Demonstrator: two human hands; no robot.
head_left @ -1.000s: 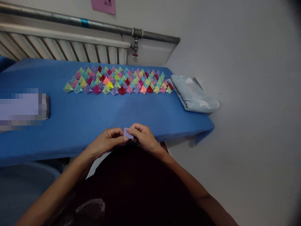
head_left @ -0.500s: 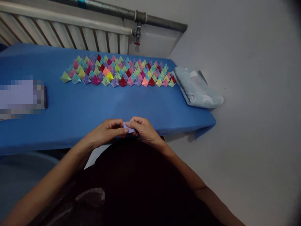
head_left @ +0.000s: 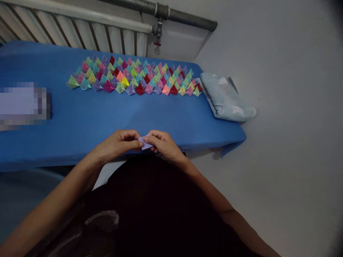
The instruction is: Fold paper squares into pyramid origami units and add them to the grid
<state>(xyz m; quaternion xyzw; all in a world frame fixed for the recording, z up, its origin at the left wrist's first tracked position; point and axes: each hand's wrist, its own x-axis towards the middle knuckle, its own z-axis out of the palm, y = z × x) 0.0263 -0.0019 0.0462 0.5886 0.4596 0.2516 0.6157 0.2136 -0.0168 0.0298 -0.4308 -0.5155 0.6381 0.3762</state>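
Note:
A small piece of lilac paper (head_left: 146,145) is pinched between both hands, above the near edge of the blue-covered table (head_left: 107,110). My left hand (head_left: 118,143) grips its left side with thumb and fingers. On its right side, my right hand (head_left: 164,143) is closed with the thumb on top. The fingertips hide part of the paper. Beyond the hands, several rows of small folded paper pieces (head_left: 140,89) in many colours stand close together on the cloth.
A folded grey-blue cloth (head_left: 227,101) lies at the table's right end. At the left is a blurred-out lilac item (head_left: 20,103). Behind the table are a white radiator (head_left: 80,30) and a pipe (head_left: 190,19) with a red-handled valve. A pale wall rises at the right.
The lilac paper has tilted, and more of its left corner shows near my left fingertips. My left hand has shifted slightly left and up. The view has moved slightly.

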